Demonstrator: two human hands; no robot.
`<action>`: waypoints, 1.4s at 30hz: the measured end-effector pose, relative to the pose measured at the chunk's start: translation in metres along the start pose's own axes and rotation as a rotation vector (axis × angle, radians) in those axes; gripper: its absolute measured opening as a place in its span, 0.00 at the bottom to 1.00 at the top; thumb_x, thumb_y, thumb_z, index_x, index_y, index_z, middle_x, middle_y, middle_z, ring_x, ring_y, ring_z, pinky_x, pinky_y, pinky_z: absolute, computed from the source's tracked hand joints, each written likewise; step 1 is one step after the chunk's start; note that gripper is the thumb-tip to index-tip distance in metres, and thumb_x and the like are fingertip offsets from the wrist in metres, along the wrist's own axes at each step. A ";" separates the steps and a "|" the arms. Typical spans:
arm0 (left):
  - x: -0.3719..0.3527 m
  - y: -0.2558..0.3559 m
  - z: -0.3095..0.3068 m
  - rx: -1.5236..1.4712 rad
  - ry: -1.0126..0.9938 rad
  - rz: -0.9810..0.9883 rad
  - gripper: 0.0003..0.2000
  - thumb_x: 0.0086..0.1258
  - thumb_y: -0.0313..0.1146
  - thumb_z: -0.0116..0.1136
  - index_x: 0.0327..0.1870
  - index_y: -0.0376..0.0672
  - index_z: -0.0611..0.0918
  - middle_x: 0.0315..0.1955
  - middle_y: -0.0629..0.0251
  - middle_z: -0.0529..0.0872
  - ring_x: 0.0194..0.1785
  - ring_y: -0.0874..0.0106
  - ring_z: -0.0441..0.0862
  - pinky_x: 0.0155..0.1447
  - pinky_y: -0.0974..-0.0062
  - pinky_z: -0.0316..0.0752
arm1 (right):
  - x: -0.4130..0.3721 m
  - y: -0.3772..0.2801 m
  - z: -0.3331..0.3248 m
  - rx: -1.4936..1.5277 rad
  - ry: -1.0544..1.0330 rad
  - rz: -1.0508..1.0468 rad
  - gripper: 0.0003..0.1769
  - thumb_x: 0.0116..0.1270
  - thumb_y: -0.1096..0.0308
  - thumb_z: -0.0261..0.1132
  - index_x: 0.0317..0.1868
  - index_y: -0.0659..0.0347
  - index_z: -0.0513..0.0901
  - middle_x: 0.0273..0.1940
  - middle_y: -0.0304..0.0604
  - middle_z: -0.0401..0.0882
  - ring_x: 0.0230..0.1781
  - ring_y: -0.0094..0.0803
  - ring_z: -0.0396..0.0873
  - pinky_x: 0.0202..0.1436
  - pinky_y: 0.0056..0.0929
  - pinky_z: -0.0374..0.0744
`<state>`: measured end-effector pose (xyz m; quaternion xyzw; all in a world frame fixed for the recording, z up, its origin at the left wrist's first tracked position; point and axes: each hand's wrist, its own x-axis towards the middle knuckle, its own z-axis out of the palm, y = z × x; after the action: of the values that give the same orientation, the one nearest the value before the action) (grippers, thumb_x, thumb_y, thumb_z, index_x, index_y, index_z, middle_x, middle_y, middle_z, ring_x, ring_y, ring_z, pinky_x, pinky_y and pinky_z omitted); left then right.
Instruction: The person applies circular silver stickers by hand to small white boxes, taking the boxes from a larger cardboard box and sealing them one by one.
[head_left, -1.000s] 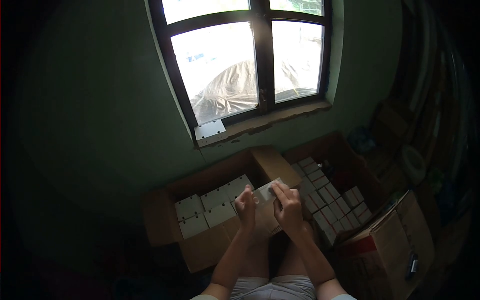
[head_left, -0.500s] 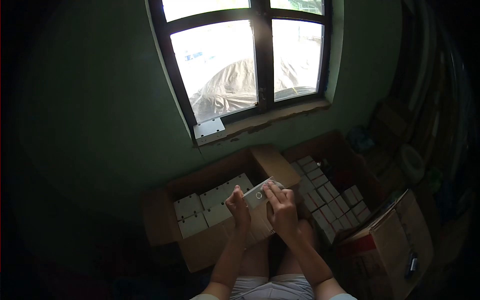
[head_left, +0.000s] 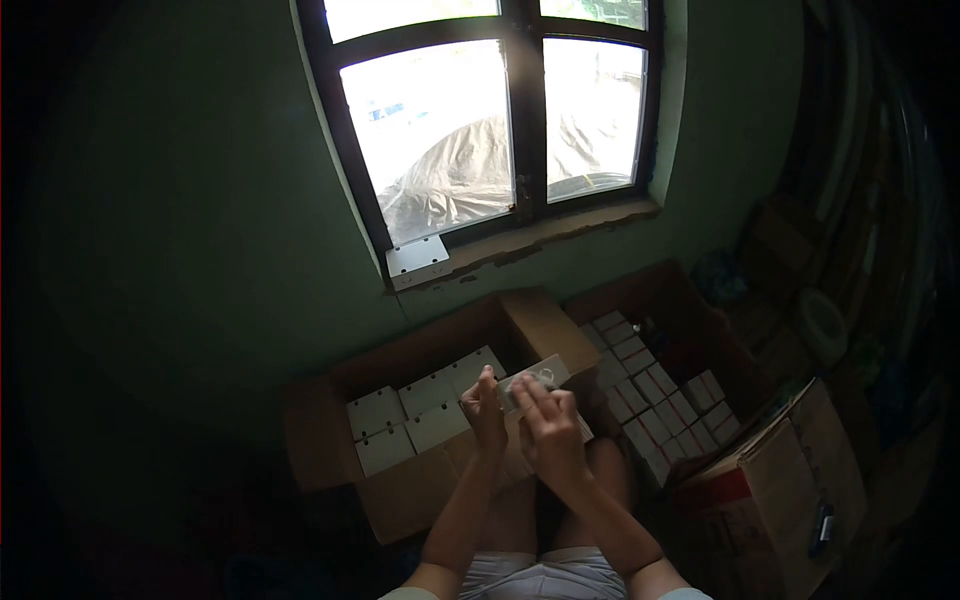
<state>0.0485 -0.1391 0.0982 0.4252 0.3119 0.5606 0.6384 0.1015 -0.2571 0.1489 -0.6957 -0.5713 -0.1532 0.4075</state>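
My left hand grips a small white box by its left end, thumb pointing up. A round ring mark shows near the box's upper right corner. My right hand presses its fingertips against the face of the box. Something pale seems to lie under those fingers, but it is too dark and blurred to name. Below and to the left, an open cardboard carton holds several white boxes laid in rows.
Right of my hands, a second open carton contains several small white boxes with red stripes. A brown cardboard box stands at lower right. One white box sits on the window sill.
My right hand has slid left and down across the box's face, uncovering its upper right part. The box has turned slightly in my left hand, and its ring mark now lies farther up and right.
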 end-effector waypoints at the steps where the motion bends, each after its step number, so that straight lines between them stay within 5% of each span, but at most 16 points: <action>1: -0.001 0.000 -0.001 0.000 0.002 0.002 0.25 0.79 0.42 0.54 0.15 0.52 0.65 0.13 0.82 0.63 0.18 0.88 0.55 0.24 0.79 0.48 | -0.003 -0.004 0.002 0.021 0.003 -0.031 0.29 0.57 0.80 0.66 0.62 0.61 0.83 0.65 0.46 0.79 0.49 0.46 0.74 0.57 0.39 0.78; 10: -0.004 0.022 -0.004 0.011 -0.092 0.076 0.25 0.80 0.42 0.50 0.15 0.54 0.62 0.12 0.82 0.63 0.17 0.88 0.55 0.22 0.79 0.48 | 0.008 0.028 -0.001 -0.090 0.116 0.089 0.27 0.67 0.76 0.58 0.68 0.70 0.75 0.67 0.54 0.76 0.52 0.47 0.74 0.60 0.38 0.77; 20: 0.000 0.015 0.002 0.083 -0.074 0.143 0.26 0.82 0.43 0.49 0.15 0.52 0.64 0.13 0.82 0.62 0.18 0.88 0.54 0.23 0.79 0.48 | -0.002 0.014 0.004 -0.205 0.159 0.106 0.29 0.66 0.77 0.58 0.69 0.71 0.75 0.69 0.55 0.74 0.51 0.45 0.73 0.59 0.35 0.76; 22: -0.001 0.011 0.007 0.282 -0.032 0.232 0.26 0.82 0.43 0.50 0.15 0.52 0.64 0.13 0.82 0.62 0.19 0.88 0.54 0.24 0.78 0.47 | -0.006 0.003 0.009 -0.192 0.091 0.018 0.28 0.65 0.78 0.60 0.67 0.71 0.77 0.68 0.54 0.76 0.49 0.43 0.73 0.57 0.32 0.75; 26: -0.007 0.024 0.004 0.175 -0.060 0.114 0.26 0.82 0.44 0.50 0.15 0.51 0.64 0.14 0.82 0.62 0.19 0.88 0.55 0.24 0.78 0.47 | -0.013 -0.002 0.008 -0.028 0.055 -0.049 0.30 0.62 0.77 0.63 0.67 0.68 0.78 0.67 0.53 0.76 0.47 0.46 0.73 0.57 0.37 0.77; 32: 0.000 0.010 -0.010 0.176 0.039 0.404 0.25 0.82 0.44 0.49 0.16 0.52 0.64 0.14 0.82 0.63 0.20 0.88 0.56 0.24 0.78 0.49 | 0.007 0.015 0.003 -0.048 0.165 0.010 0.27 0.62 0.80 0.62 0.65 0.68 0.80 0.65 0.52 0.79 0.48 0.44 0.74 0.58 0.36 0.76; 34: -0.010 0.036 0.007 0.164 0.038 0.200 0.25 0.82 0.44 0.50 0.17 0.51 0.66 0.15 0.82 0.64 0.21 0.88 0.57 0.25 0.80 0.50 | 0.007 0.004 0.003 0.015 0.148 -0.006 0.30 0.59 0.82 0.64 0.65 0.65 0.81 0.66 0.51 0.78 0.49 0.47 0.75 0.57 0.39 0.78; 39: -0.003 0.022 -0.001 0.123 -0.141 0.100 0.23 0.83 0.44 0.49 0.20 0.49 0.71 0.17 0.83 0.66 0.22 0.88 0.59 0.25 0.81 0.52 | -0.006 -0.011 0.005 0.105 0.124 -0.165 0.32 0.57 0.81 0.65 0.66 0.60 0.81 0.65 0.49 0.79 0.51 0.47 0.75 0.58 0.40 0.77; 42: -0.006 0.027 -0.016 0.142 -0.352 -0.043 0.19 0.84 0.44 0.50 0.28 0.45 0.76 0.23 0.81 0.72 0.27 0.89 0.64 0.28 0.82 0.58 | 0.004 0.008 0.000 0.148 0.160 -0.060 0.31 0.57 0.81 0.65 0.64 0.60 0.82 0.65 0.50 0.79 0.53 0.48 0.76 0.60 0.42 0.76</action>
<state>0.0214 -0.1421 0.1150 0.5540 0.2433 0.4406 0.6632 0.1100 -0.2548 0.1487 -0.6319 -0.5672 -0.1779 0.4973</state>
